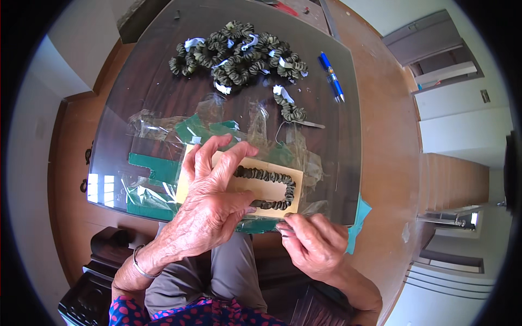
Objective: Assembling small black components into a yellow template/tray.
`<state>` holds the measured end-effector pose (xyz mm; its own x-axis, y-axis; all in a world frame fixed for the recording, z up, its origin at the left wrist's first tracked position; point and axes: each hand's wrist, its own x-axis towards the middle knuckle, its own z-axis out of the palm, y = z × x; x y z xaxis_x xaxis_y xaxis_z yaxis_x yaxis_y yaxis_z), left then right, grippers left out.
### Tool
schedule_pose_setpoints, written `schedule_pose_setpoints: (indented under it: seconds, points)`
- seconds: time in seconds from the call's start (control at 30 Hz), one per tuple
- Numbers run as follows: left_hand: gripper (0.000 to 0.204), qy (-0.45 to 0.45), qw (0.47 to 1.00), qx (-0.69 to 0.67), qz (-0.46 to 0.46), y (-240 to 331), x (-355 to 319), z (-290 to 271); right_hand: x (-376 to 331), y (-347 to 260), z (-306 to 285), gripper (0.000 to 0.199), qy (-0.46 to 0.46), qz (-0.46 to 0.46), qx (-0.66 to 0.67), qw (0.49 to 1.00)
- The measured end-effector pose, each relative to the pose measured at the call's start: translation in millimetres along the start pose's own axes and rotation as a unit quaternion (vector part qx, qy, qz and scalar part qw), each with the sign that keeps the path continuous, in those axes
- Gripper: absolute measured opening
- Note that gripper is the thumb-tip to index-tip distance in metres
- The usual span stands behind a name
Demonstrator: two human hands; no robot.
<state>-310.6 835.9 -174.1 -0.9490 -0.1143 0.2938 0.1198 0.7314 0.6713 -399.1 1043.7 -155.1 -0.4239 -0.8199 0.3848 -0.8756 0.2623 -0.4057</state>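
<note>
Dark olive strand (pixel 290 190), tightly ruffled in small coils, lies as a sideways U, bend to the right, on a pale rectangular board (pixel 280 167), lower centre of frame. Left hand (pixel 211 202) spread over the board's left part, thumb and fingers apart, covering the strand's left ends. Right hand (pixel 318 243), at the board's lower-right edge, has thumb and fingers pinched together; cannot tell what, if anything, is between them.

blue pen (pixel 332 77) on dark glossy table (pixel 337 144)
</note>
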Motion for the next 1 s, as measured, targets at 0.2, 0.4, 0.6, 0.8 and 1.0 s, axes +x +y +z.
schedule_pose_setpoints:
  seconds: [0.2, 0.4, 0.6, 0.8, 1.0]
  points:
    - [0.024, -0.038, 0.999, -0.012, -0.011, 2, 6, -5, -3, 8, 27, 0.030, 0.091, -0.106, -0.104, 0.985]
    - [0.025, -0.050, 0.999, -0.009, -0.008, 4, 7, -7, -1, 15, 47, 0.029, 0.130, -0.135, -0.121, 0.975]
    - [0.022, -0.061, 0.998, -0.001, -0.001, 8, 9, -9, -3, 16, 53, 0.030, 0.143, -0.100, -0.029, 0.984]
    - [0.017, -0.070, 0.997, 0.016, 0.003, 11, 11, -10, 3, 5, 52, 0.030, 0.147, -0.018, 0.079, 0.986]
    - [0.017, -0.083, 0.996, 0.035, 0.003, 16, 17, -13, 3, -3, 51, 0.027, 0.157, 0.076, 0.164, 0.971]
